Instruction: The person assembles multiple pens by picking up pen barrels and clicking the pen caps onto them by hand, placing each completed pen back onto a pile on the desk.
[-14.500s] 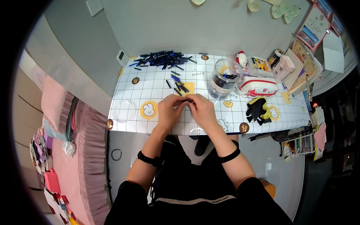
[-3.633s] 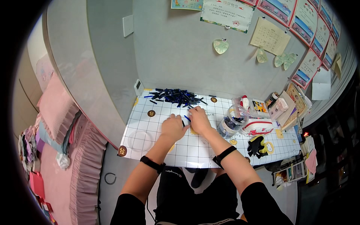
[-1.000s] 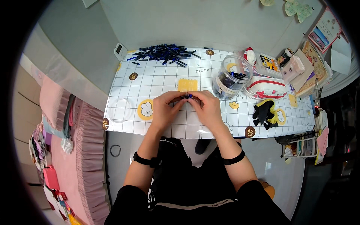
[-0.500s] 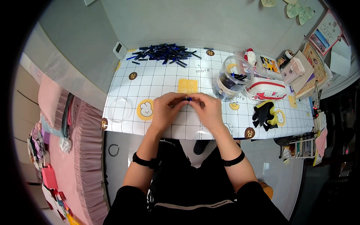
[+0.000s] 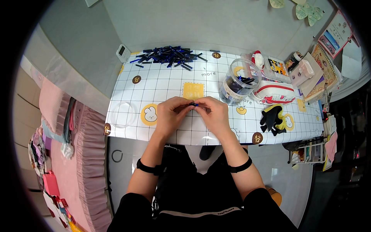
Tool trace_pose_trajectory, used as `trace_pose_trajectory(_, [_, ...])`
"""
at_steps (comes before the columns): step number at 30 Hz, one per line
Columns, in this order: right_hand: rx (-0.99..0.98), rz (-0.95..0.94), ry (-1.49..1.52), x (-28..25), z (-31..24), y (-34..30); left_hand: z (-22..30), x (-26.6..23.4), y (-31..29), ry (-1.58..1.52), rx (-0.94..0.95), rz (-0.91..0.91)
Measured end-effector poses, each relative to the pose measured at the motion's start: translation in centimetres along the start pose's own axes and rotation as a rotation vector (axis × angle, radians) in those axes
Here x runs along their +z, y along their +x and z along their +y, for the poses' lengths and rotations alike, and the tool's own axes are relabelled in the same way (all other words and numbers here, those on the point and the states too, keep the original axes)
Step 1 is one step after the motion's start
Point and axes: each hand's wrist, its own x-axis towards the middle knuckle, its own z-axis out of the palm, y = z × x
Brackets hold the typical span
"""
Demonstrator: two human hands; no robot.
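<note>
At the near middle of the table, my left hand (image 5: 172,113) and my right hand (image 5: 212,114) meet fingertip to fingertip. Both are closed in a pinch on one small dark-blue ink cartridge (image 5: 194,104), mostly covered by the fingers. A loose pile of similar blue and black cartridges (image 5: 170,56) lies at the far left against the wall. To the right of my hands stands a clear plastic jar (image 5: 232,94), without a lid and with more cartridges inside.
A clear round lid (image 5: 123,114) lies at the left of the table (image 5: 154,85). On the right are a white and red pencil case (image 5: 275,92), black and yellow gloves (image 5: 273,119), and notebooks (image 5: 319,67). A small white timer (image 5: 123,53) stands at the back left.
My fingers have shifted slightly around the cartridge, and a little more of its blue end shows. Both hands stay in nearly the same place.
</note>
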Motion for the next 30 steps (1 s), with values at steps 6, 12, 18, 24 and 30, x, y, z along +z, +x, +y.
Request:
trace_pose_trajectory(6, [-0.041, -0.009, -0.034, -0.2, -0.2, 0.0, 0.2, -0.1, 0.0, 0.008, 0.067, -0.012])
trace_pose_trajectory(12, [-0.046, 0.01, -0.019, -0.1, -0.1, -0.1, 0.0, -0.1, 0.0, -0.03, 0.073, -0.015])
trace_pose_trajectory(18, [-0.04, 0.0, -0.011, 0.2, 0.2, 0.1, -0.5, 0.0, 0.0, -0.033, 0.033, 0.007])
trace_pose_trajectory(24, [-0.019, -0.004, 0.016, 0.7, 0.9, 0.4, -0.8, 0.1, 0.5, 0.031, 0.065, 0.013])
trace_pose_trajectory(30, [-0.102, 0.018, -0.107, 1.3, 1.3, 0.8, -0.9, 0.2, 1.4, 0.136, 0.087, 0.02])
